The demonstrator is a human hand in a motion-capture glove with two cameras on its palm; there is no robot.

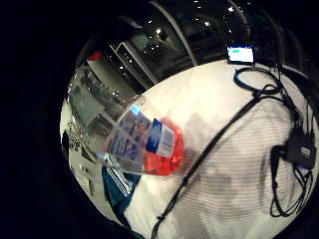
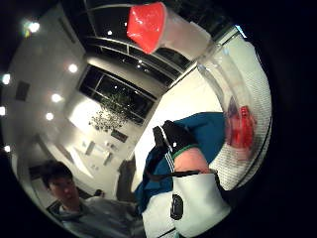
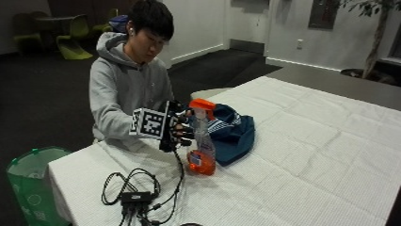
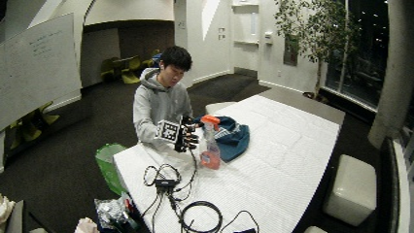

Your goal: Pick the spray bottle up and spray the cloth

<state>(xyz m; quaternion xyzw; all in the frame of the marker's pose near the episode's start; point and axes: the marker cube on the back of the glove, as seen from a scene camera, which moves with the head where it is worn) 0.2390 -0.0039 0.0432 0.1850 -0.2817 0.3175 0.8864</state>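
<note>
The gloved fingers [image 3: 183,133] curl round the neck of the spray bottle [image 3: 200,141], just under its orange trigger head [image 3: 201,105], so the right hand [image 3: 175,128] grips it near the top. The bottle stands nearly upright, long axis vertical, head up and its base with orange liquid down, just at or barely above the white table [image 3: 300,150]; whether it touches cannot be told. The nozzle seems to face away from the hand, toward the blue cloth [image 3: 230,133] bunched just beside and behind it. The little-finger palm view shows what the outside view does not: the bottle's printed label [image 1: 160,139] and liquid pooled at the base, with the cloth's striped edge [image 1: 115,185] beside it. The thumb-side palm view shows the orange head [image 2: 147,26] close up and the cloth [image 2: 208,130] below.
</note>
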